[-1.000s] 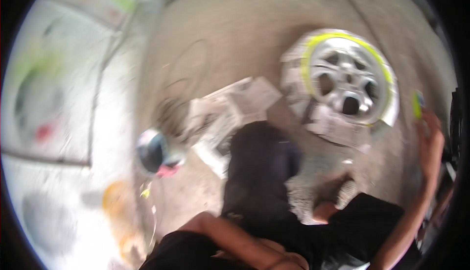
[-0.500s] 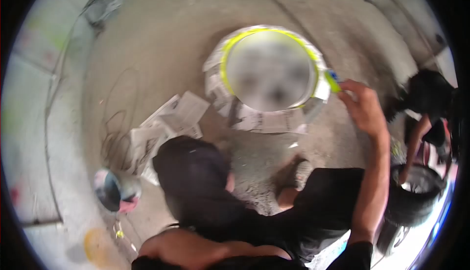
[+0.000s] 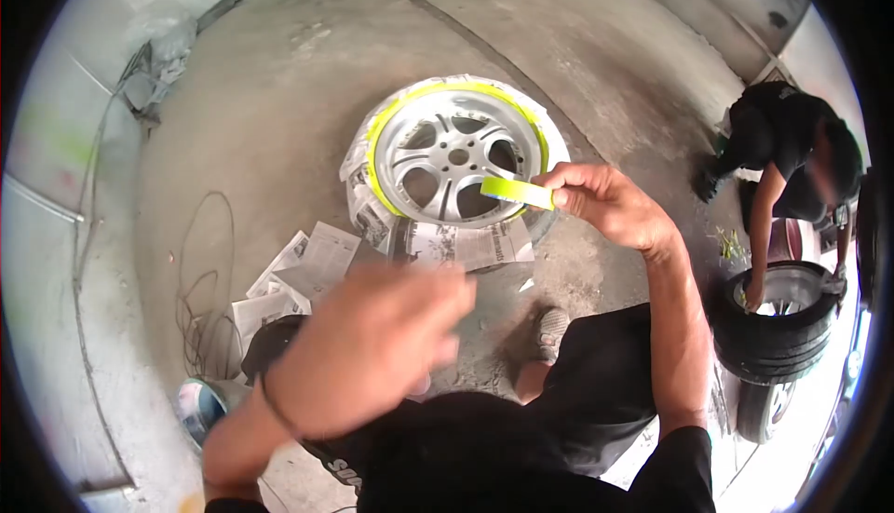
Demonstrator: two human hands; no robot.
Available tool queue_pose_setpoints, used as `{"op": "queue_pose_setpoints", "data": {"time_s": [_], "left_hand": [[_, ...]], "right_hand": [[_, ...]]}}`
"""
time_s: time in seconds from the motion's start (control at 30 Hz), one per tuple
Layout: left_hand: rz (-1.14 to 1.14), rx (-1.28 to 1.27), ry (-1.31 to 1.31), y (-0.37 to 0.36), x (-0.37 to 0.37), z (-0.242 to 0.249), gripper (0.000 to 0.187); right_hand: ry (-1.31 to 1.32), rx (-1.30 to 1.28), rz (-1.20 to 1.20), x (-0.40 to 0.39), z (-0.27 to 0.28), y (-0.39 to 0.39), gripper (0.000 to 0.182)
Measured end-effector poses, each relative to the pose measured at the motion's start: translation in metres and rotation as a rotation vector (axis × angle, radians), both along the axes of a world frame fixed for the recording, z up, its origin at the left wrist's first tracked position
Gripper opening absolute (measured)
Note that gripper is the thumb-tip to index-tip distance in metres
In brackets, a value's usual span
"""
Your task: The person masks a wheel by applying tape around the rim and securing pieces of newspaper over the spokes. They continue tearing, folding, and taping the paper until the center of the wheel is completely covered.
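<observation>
Bare concrete floor, grey and stained. Lying flat on it, just beyond and below the tape roll pinched in the right hand: a silver alloy wheel, rim ringed in yellow-green tape and skirted with newspaper. Nearer the blurred left hand, loose newspaper sheets, a thin cable looped beside them, a paint tin below. Well off to the right-hand side, stacked tyres.
</observation>
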State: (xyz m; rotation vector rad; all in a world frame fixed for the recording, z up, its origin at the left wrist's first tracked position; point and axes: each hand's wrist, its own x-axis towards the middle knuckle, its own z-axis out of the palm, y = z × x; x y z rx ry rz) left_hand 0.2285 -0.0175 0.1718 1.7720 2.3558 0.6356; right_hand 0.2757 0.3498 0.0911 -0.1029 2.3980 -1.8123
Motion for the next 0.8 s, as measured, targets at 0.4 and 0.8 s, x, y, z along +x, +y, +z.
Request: {"op": "queue_pose_setpoints", "data": {"time_s": [0.4,0.8], "left_hand": [[0.001,0.315,-0.536,0.101,-0.111,-0.084,0.021],[0.025,0.528,-0.148,0.147,-0.139,-0.116,0.022]], "right_hand": [[0.241,-0.023,-0.302,-0.011,-0.002,-0.021,0.025],[0.199,-0.332,-0.497,-0.028,0.007,-0.054,0.054]]}}
